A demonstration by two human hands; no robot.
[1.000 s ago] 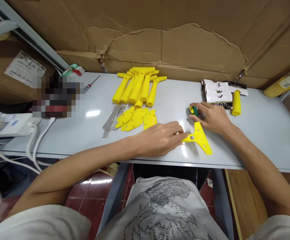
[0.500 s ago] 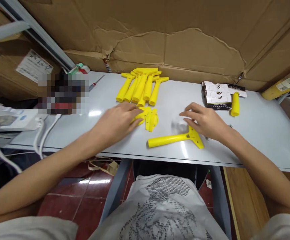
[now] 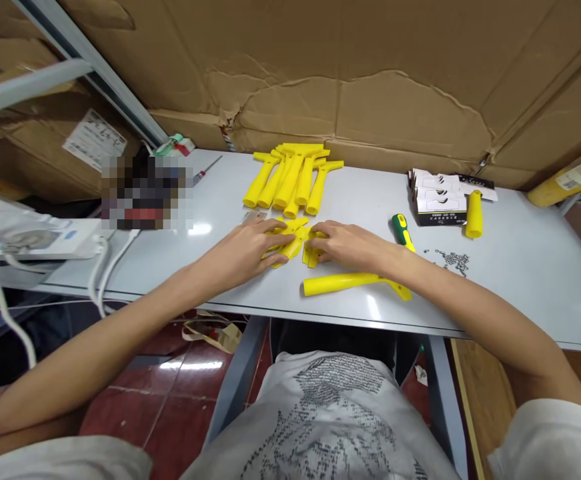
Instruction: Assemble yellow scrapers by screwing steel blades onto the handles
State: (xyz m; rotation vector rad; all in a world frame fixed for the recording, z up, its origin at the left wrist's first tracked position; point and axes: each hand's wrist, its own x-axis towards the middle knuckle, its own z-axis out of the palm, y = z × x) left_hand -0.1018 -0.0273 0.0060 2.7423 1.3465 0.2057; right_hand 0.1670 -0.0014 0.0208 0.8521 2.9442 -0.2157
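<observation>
At the left we see a white label point(image 3: 94, 141), its writing too small to read. Our left grip point(image 3: 247, 248) and right grip point(image 3: 350, 247) touch yellow plates point(image 3: 294, 248) on the counter point(image 3: 265, 295); we can't tell if either holds any. The right one just moved left, by the lone yellow handle point(image 3: 340, 285). Past the green screwdriver point(image 3: 399, 227), the packs point(image 3: 440, 202) have tiny print.

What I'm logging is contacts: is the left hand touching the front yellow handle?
Apart: the head view shows bare tabletop between the left hand and the front yellow handle.
</observation>
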